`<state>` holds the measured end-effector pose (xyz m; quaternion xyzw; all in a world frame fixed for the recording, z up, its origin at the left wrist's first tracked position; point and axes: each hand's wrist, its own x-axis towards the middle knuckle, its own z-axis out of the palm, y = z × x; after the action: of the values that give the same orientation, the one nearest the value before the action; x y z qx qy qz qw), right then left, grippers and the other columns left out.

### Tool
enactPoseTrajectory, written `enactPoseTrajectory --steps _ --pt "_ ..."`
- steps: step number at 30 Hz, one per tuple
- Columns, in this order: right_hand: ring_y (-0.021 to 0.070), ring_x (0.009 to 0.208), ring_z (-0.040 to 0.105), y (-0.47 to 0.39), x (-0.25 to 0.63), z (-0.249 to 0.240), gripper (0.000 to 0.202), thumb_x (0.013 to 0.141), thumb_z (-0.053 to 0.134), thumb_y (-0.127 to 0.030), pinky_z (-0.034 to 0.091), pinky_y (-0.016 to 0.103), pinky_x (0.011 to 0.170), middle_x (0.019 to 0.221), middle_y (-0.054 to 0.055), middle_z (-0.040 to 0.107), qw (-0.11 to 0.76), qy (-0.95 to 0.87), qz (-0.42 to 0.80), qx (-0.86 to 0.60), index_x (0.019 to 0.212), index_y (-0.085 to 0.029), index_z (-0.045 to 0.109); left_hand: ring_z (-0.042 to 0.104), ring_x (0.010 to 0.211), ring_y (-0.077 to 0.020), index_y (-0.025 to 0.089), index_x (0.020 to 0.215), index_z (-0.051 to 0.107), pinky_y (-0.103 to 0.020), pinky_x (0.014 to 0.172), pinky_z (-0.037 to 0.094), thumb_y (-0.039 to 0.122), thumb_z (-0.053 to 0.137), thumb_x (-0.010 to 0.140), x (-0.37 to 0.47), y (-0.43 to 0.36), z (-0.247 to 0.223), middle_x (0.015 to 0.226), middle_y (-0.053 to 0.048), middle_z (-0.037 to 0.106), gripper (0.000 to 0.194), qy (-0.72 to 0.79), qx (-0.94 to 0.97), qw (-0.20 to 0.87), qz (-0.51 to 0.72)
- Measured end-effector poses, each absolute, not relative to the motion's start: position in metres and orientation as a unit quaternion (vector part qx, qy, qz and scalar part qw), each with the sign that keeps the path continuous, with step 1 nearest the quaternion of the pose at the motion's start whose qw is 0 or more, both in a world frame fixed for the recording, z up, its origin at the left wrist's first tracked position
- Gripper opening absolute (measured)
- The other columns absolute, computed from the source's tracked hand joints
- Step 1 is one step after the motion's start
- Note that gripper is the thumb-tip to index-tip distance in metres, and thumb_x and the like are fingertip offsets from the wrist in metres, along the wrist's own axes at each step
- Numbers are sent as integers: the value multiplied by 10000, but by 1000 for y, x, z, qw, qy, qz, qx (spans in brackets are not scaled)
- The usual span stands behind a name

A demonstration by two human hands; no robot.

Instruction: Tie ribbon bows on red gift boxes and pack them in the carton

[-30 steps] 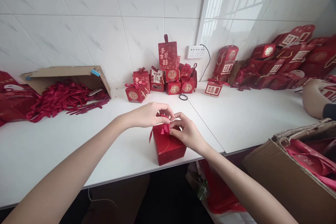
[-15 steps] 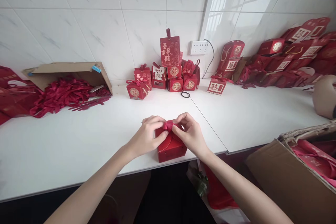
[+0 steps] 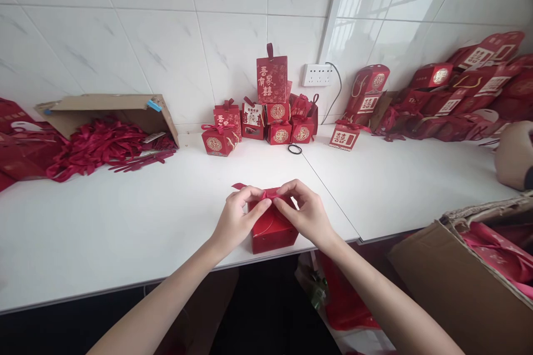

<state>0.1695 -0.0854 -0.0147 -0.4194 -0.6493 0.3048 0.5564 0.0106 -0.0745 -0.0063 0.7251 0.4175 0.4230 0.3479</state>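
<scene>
A red gift box (image 3: 272, 233) stands on the white table near its front edge, in front of me. On its top a red ribbon (image 3: 271, 194) is bunched between my two hands. My left hand (image 3: 241, 213) pinches the ribbon from the left, thumb against fingers, and a loose ribbon end pokes out behind it. From the right, my right hand (image 3: 306, 211) pinches the same ribbon, its thumb close to the left thumb. The fingers partly cover the ribbon and the top of the box.
Several small red boxes (image 3: 278, 133) are stacked by the tiled wall, near a black ring (image 3: 295, 149). At left, a tipped cardboard box (image 3: 112, 102) spills red ribbons (image 3: 100, 150). More red boxes (image 3: 449, 102) pile up at right. A large carton (image 3: 453, 277) stands at front right.
The ribbon between my fingers has gone from a raised loop to a flatter, tighter shape. A loose end now shows behind my left hand, which has shifted slightly right.
</scene>
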Motion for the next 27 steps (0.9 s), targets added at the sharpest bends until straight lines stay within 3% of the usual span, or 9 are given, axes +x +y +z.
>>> enactPoseTrajectory --steps 9,16,23,27 --pt "172 707 634 -88 170 -16 78 771 624 -262 513 305 658 755 47 685 559 -637 324 -420 786 -185 626 577 716 -136 175 774 563 -233 646 453 396 540 840 10 -73 -12 757 -4 609 232 390 636 497 443" --pt "153 675 620 -82 177 -12 67 792 603 -251 507 287 621 753 31 661 523 -681 311 -408 822 -191 614 596 697 -143 173 731 548 -256 674 477 391 539 836 15 -73 -8 701 -5 611 243 380 639 500 444" --pt "172 789 526 -94 186 -4 70 845 563 -189 472 326 699 834 51 533 467 -794 20 -388 890 -199 616 567 646 -123 183 719 555 -238 633 448 388 553 828 18 -75 -8 679 17 594 233 413 631 470 458" --pt "181 772 491 -104 182 0 108 873 552 -217 419 342 684 850 80 554 391 -841 -108 -357 866 -166 647 541 634 -114 186 713 547 -226 600 428 388 545 833 18 -76 -9 692 21 585 236 411 649 444 461"
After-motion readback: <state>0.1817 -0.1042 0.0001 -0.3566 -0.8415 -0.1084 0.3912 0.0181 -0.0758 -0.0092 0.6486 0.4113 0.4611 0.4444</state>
